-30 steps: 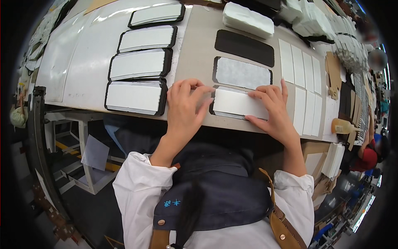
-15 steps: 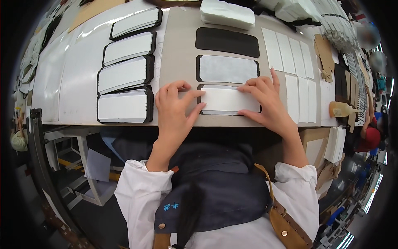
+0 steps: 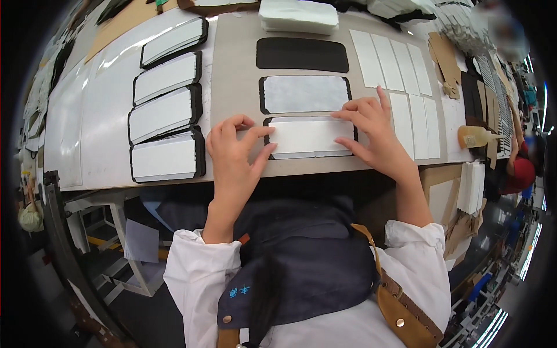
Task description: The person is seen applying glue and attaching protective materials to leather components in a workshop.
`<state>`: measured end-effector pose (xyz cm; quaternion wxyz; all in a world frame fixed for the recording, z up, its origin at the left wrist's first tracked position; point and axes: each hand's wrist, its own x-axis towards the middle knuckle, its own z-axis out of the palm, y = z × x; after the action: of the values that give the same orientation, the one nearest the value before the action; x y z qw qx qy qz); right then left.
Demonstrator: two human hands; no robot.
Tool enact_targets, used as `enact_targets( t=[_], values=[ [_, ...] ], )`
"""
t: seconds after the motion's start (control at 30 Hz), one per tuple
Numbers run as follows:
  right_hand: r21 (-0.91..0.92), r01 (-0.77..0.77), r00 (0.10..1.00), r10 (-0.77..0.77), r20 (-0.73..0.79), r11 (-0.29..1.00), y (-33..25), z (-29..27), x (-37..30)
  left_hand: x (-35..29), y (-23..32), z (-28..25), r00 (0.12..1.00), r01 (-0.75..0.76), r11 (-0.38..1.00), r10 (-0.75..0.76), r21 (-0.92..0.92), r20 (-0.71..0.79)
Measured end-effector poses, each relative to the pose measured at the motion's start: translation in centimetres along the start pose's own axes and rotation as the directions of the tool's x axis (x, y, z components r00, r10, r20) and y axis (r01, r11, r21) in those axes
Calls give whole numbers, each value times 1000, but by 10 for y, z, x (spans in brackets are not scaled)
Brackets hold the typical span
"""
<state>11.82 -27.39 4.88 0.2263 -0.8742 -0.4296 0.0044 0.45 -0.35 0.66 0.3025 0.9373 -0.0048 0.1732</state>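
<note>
A white rectangular strip (image 3: 304, 137) lies flat on a black-edged panel (image 3: 268, 122) with grey backing, near the table's front edge. My left hand (image 3: 235, 153) is open, its thumb and index fingertips at the strip's left end. At the right end, my right hand (image 3: 377, 136) has its fingers spread. Its index fingertip is by the strip's far edge and its thumb tip rests on top. Just beyond lies a panel with a bare grey face (image 3: 304, 94). A plain black panel (image 3: 302, 55) is farther back.
Several black-edged panels topped with white strips (image 3: 163, 156) form a column at the left. Loose white strips (image 3: 400, 122) lie in rows at the right, near a bottle of yellowish liquid (image 3: 473, 137). A thick white stack (image 3: 299, 17) stands at the back.
The view has shifted slightly, moving the table's contents leftward in the picture. My right thumb has moved from the strip's near edge onto its surface. My left hand stays at the left end.
</note>
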Motion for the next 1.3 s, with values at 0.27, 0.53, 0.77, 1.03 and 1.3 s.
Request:
enact_targets(
  t=[0.27,0.53,0.77,1.03,1.3],
  values=[
    [-15,-155,980,152,-129,988,8,-18,-24,0,3,-2,1000,2,1000,-2,7,-6],
    [-16,-126,983,122,-139,992,-7,-4,-35,-1,3,-2,1000,-3,999,3,32,-3],
    [23,-19,981,24,-192,1000,-36,27,-32,3,6,0,1000,-6,1000,6,17,7],
    [-210,-59,994,78,82,976,-54,44,-34,-13,41,26,930,-241,970,226,17,291],
    [-150,-134,989,141,35,980,-34,31,-60,-13,38,31,928,-244,957,184,155,324]
  ],
)
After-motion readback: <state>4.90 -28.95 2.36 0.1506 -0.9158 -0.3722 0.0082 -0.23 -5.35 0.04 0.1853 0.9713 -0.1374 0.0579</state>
